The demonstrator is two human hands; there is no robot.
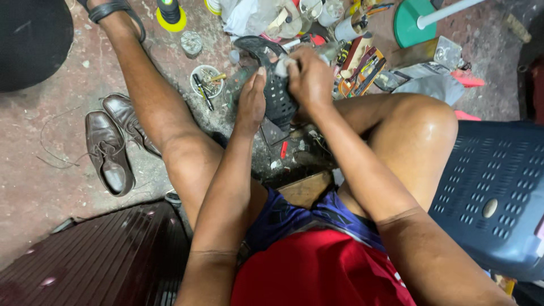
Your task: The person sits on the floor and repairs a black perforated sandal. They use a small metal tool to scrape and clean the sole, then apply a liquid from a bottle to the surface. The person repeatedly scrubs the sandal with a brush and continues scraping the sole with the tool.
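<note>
Gripping tightly, the left hand (251, 101) is bracing a black perforated rubber sandal (276, 90) upright, sole facing the person. Closed over a small pale cloth (281, 66), the right hand (310, 79) is pressing it against the sandal's far top edge.

Black sandal (277, 96) with a perforated sole, held up sole-side toward the camera, tilted, mid-scene above the floor, strap curling over its far end.

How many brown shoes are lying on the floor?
2. One brown shoe lies nearer the left edge, the other brown shoe beside it, against the person's leg. More could be hidden behind the legs or in the clutter.
</note>
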